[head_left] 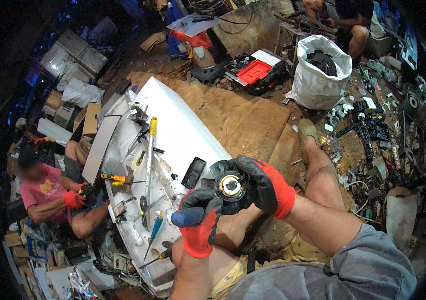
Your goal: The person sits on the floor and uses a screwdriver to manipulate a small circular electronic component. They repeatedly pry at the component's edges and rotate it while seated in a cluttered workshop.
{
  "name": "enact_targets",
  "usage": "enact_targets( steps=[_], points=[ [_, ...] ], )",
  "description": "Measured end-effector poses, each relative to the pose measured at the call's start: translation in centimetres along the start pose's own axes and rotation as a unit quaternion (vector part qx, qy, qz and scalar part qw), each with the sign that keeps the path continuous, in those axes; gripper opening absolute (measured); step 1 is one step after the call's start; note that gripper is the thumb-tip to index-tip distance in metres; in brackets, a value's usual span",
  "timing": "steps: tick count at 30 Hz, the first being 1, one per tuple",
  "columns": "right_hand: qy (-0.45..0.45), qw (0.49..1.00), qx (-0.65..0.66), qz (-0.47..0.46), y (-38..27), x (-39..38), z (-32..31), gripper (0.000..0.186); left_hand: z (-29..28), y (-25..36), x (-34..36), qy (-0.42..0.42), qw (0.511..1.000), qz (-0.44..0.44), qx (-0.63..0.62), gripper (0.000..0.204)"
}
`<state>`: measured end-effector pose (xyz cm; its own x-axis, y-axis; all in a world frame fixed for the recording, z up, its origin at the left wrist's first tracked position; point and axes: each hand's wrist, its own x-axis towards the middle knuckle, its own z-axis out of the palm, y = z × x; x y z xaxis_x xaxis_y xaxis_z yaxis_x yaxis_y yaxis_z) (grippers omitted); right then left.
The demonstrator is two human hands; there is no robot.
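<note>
My left hand (198, 220), in a black and red glove, is closed around a blue handle (183, 216) just below a round black part (230, 186) with a pale metal ring at its centre; the rest of that tool is hidden. My gloved right hand (265, 187) grips the black part from the right. Beside them, on a large white panel (183, 135), lie a black rectangular piece (193, 171), a yellow-handled tool (153, 127), a blue screwdriver (155, 230) and small loose parts.
A person (48, 195) in red gloves sits at the left among boxes; another person (353, 25) is at the top right. A white sack (318, 85), an open case with a red tray (253, 72), a plywood sheet (253, 125) and scrap (388, 140) surround the panel.
</note>
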<state>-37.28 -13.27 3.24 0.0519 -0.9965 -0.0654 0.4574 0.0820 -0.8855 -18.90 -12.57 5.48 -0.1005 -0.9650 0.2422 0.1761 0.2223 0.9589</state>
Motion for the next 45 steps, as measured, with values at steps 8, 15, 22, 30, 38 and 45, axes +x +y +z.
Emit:
enact_targets(
  steps=[8,15,22,30,38,45],
  points=[
    [-0.01,0.998,0.042,0.043,0.3,-0.4,-0.2,0.032,-0.3,0.3,-0.1,-0.014,1.0,-0.011,0.001,0.026],
    [-0.082,0.976,0.193,0.056,-1.8,-1.1,0.7,0.047,-0.7,-0.2,0.1,-0.001,0.999,0.033,0.032,0.023],
    [-0.08,0.955,0.274,0.083,-1.0,-0.8,1.1,0.055,-0.8,0.0,0.1,0.04,0.997,-0.027,-0.057,0.028],
    [-0.073,0.952,0.287,0.075,-0.1,-0.4,1.3,0.055,-2.0,-1.1,-0.1,0.029,0.999,-0.011,0.008,0.032],
    [-0.064,0.977,0.194,0.063,1.1,-0.3,0.0,0.061,0.1,-1.7,1.5,0.019,0.996,-0.009,-0.083,0.04],
    [0.016,1.0,-0.013,-0.014,2.3,-0.4,-0.3,0.047,-3.5,-1.3,0.7,-0.059,0.946,-0.306,-0.092,0.053]
  ],
)
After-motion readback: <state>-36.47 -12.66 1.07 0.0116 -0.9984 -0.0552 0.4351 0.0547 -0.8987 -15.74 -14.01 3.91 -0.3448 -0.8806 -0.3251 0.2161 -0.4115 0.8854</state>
